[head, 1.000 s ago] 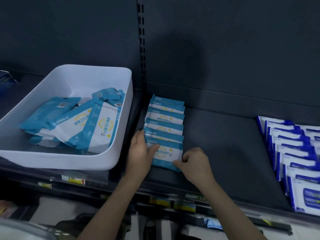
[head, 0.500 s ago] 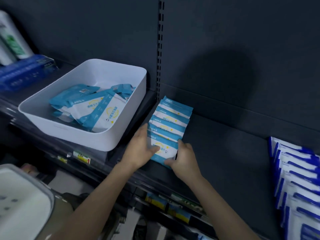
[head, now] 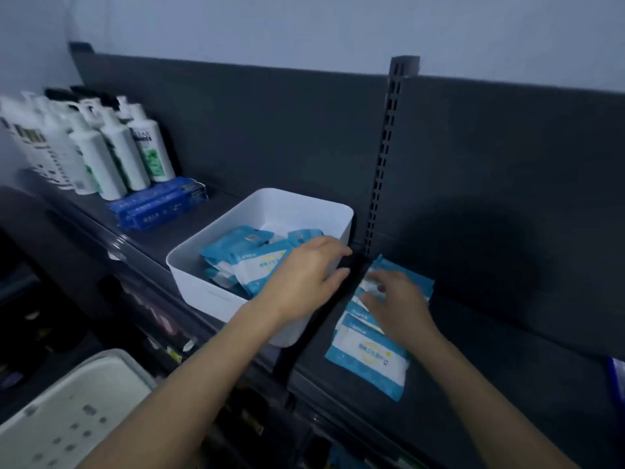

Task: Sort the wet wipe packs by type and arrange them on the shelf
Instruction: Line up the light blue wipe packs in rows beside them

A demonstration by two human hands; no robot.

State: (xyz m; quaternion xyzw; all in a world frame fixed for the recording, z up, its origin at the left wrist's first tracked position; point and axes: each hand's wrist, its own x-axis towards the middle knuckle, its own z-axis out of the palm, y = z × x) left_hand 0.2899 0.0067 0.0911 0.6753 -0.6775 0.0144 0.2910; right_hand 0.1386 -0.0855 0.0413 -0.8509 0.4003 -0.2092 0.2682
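Observation:
A white bin [head: 216,296] on the dark shelf holds several light-blue-and-white wet wipe packs [head: 243,265]. My left hand [head: 306,275] hovers over the bin's right side with its fingers straight, above the packs. To the right of the bin, a row of the same light-blue packs [head: 368,357] lies overlapped on the shelf. My right hand [head: 394,302] rests on the middle of that row with loosely bent fingers. The image is blurred, so its contact with single packs is unclear.
White bottles [head: 111,154] and dark-blue boxes [head: 159,204] stand on the shelf at the left. A slotted upright [head: 382,157] divides the back panel. A dark-blue pack edge [head: 617,380] shows at far right. A pale perforated basket [head: 67,421] sits at lower left.
My left hand has left the row of packs and moved left over the bin. My right hand slid further up the row. The camera swung up and left.

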